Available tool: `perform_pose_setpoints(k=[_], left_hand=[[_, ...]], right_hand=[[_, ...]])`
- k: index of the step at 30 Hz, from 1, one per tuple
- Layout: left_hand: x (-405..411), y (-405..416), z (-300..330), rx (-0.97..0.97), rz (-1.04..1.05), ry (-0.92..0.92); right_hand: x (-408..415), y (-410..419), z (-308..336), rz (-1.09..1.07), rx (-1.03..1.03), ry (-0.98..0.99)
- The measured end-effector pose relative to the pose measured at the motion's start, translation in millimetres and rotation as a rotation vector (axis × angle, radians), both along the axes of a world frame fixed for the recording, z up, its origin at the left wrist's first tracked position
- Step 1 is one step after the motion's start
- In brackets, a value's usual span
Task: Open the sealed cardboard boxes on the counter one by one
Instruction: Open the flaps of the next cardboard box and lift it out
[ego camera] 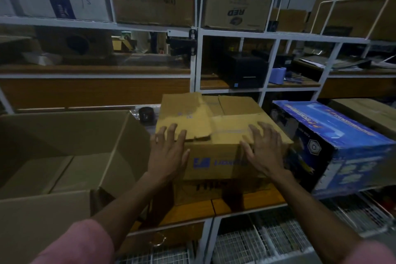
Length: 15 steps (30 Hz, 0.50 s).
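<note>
A brown cardboard box (216, 133) with a blue logo on its near side sits on the wooden counter (227, 203) in front of me. Its top flaps lie folded down, and the left flap is creased and torn. My left hand (169, 152) rests flat with spread fingers on the box's near left top edge. On the near right top edge lies my right hand (263, 150), also flat with fingers apart. Neither hand grips anything. A large open cardboard box (64, 156) stands at the left, its flaps up.
A blue printed carton (334, 146) lies tilted at the right, close to my right hand. A white metal shelf (197, 60) rises behind, stacked with more cardboard boxes (237, 0) and a black printer (242, 70). Wire baskets (246, 242) sit under the counter.
</note>
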<state>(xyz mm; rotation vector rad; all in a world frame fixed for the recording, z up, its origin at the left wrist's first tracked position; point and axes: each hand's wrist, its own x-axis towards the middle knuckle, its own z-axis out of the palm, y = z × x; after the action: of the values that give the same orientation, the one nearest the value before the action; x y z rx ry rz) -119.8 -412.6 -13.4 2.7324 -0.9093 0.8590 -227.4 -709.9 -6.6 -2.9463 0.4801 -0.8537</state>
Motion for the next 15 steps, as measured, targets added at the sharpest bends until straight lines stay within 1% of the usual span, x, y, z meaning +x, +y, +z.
perform_pose_setpoints(k=[2, 4, 8, 11, 13, 15], left_hand=[[-4.8, -4.4, -7.0, 0.063, -0.012, 0.072], [-8.7, -7.9, -9.8, 0.076, -0.018, 0.091], [-11.5, -14.4, -8.8, 0.066, -0.060, 0.036], [-11.9, -26.7, -12.7, 0.072, -0.191, 0.006], [-12.2, -38.3, -14.2, 0.089, -0.266, -0.011], [-12.8, -49.7, -12.3, 0.077, -0.288, -0.022]], right_hand=[[3.5, 4.6, -7.7, 0.050, 0.035, 0.099], [6.1, 9.0, -12.1, 0.066, 0.028, 0.153], [9.6, 10.6, -6.4, 0.027, 0.084, 0.125], [20.0, 11.8, 0.3, 0.021, 0.094, 0.066], [35.0, 16.4, 7.2, 0.075, 0.096, 0.048], [54.2, 23.3, 15.2, 0.209, 0.111, 0.091]])
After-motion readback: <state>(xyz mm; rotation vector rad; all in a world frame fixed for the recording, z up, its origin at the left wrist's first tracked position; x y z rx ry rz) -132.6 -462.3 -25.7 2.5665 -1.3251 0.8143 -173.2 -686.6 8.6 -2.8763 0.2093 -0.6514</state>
